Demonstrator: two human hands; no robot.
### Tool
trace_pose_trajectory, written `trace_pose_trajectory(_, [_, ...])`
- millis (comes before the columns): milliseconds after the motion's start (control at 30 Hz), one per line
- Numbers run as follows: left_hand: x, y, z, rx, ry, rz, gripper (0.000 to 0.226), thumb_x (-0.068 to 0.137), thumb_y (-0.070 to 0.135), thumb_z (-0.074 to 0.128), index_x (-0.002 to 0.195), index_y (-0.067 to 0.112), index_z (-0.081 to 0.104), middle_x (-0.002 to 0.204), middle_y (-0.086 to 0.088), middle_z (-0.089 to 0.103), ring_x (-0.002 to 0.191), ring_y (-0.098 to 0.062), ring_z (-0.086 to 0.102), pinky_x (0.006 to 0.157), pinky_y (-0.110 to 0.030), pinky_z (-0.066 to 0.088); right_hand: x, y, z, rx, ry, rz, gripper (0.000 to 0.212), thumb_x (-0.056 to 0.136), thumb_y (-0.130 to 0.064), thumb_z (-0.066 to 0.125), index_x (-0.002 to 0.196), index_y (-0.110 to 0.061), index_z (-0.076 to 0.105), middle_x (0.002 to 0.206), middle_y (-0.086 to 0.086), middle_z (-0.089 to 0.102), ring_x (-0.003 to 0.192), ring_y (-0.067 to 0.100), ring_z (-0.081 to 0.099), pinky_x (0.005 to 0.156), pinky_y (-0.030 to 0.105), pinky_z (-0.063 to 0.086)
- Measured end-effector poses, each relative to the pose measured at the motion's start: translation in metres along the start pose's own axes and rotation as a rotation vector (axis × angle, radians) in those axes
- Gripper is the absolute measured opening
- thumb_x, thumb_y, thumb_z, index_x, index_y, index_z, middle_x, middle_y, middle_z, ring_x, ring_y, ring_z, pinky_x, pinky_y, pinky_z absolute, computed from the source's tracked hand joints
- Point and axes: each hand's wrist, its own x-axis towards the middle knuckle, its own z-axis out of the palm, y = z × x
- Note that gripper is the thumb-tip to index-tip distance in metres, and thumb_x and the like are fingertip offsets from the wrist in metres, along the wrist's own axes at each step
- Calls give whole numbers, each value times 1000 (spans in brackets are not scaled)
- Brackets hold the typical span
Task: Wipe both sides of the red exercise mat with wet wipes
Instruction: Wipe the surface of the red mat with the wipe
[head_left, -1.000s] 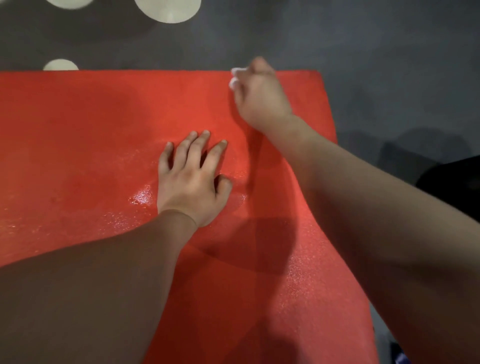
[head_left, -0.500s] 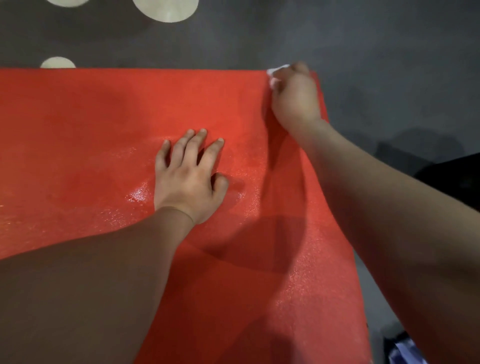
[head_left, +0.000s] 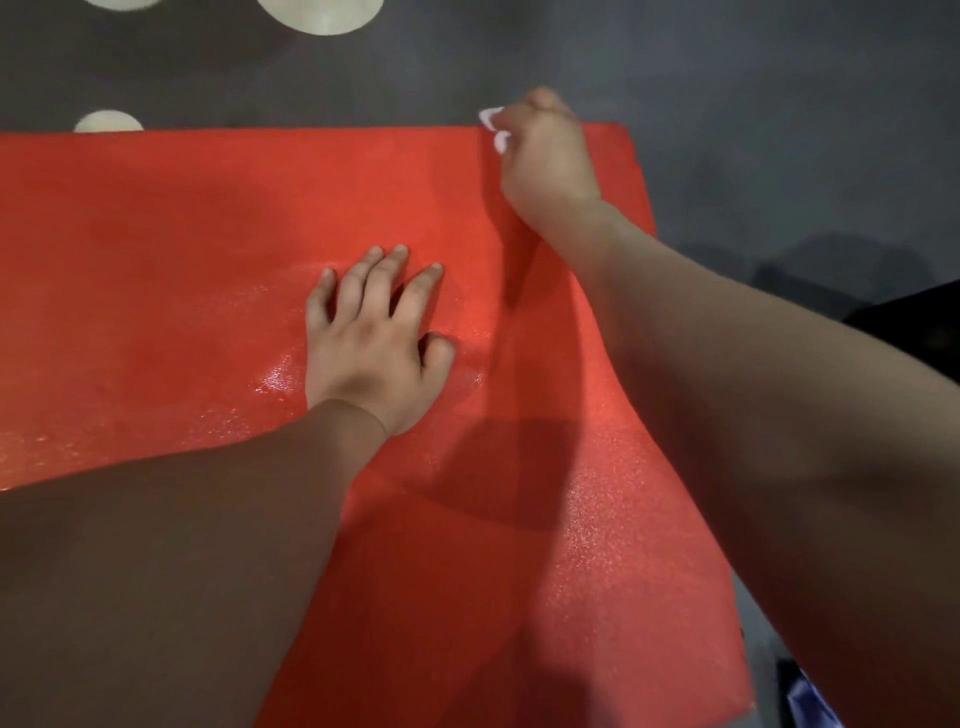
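Far left, a cream dot (head_left: 106, 122) on the grey surface (head_left: 779, 78) peeks out past the mat's far edge. The red mat (head_left: 156, 260) lies flat across that surface and fills most of the view. A wet sheen (head_left: 275, 379) glistens near its middle. Just right of it the left hand (head_left: 369, 353) is pressed palm down on the mat, fingers straight and spread, holding nothing. Further right, up at the far edge near the corner, the right hand (head_left: 545, 156) is curled tight round a white wipe (head_left: 493, 127), a bit of it poking out on the left of the fist.
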Motion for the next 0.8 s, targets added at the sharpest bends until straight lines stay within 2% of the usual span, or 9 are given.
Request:
trace_pose_trajectory(100, [0, 0, -1, -4, 6, -5, 64, 87, 50, 45, 149, 34, 46, 161, -1, 37, 152, -21, 25, 122, -55, 17, 1, -10, 2, -15, -26, -100, 44, 83, -16, 41, 111, -9, 75, 111, 16, 65, 106, 34, 61, 96, 33, 47])
trace_pose_trajectory(200, [0, -1, -1, -16, 7, 3, 64, 87, 50, 45, 149, 34, 46, 160, -1, 38, 152, -21, 25, 122, -54, 17, -14, 0, -6, -50, -38, -198, 35, 86, -15, 47, 106, -10, 75, 105, 17, 65, 99, 36, 61, 91, 35, 48])
trace_pose_trajectory(333, [0, -2, -1, -24, 5, -4, 64, 88, 50, 46, 149, 34, 46, 161, 0, 37, 152, -21, 25, 122, -55, 16, -85, 9, -28, -40, -173, -355, 26, 89, -10, 52, 106, -6, 72, 99, 15, 62, 93, 35, 60, 85, 41, 48])
trace_pose_trajectory(467, [0, -2, 0, -35, 26, -1, 63, 88, 47, 49, 149, 32, 47, 159, -2, 39, 151, -22, 27, 122, -55, 17, -173, 12, -55, -51, -349, -547, 27, 92, -10, 58, 115, -2, 69, 112, 16, 62, 100, 37, 61, 91, 45, 49])
trace_pose_trajectory(567, [0, -2, 1, -27, 25, -4, 63, 88, 48, 48, 149, 33, 47, 160, -1, 39, 151, -22, 27, 122, -55, 16, -163, 17, -52, -57, -373, -654, 24, 100, -11, 52, 115, -2, 69, 117, 17, 64, 102, 38, 62, 92, 46, 50])
trace_pose_trajectory(667, [0, -1, 1, -24, 23, -5, 62, 89, 48, 48, 149, 33, 46, 160, -1, 38, 152, -23, 26, 123, -54, 16, -106, 24, -36, -128, -246, -527, 32, 104, -17, 38, 110, -8, 68, 111, 16, 64, 98, 41, 60, 90, 49, 48])
trace_pose_trajectory(733, [0, -1, 1, -24, 25, -4, 62, 89, 48, 48, 149, 33, 46, 160, -2, 38, 152, -23, 26, 123, -54, 16, -67, 31, -31, -162, -104, -327, 33, 96, -13, 40, 115, -11, 68, 110, 17, 65, 100, 42, 59, 93, 45, 46])
trace_pose_trajectory(800, [-1, 0, 1, -24, 26, 0, 62, 89, 48, 48, 149, 34, 46, 160, -1, 38, 151, -22, 26, 123, -54, 16, -47, 34, -31, -167, -56, -168, 40, 91, -9, 42, 122, -12, 68, 111, 19, 65, 101, 42, 59, 93, 41, 45])
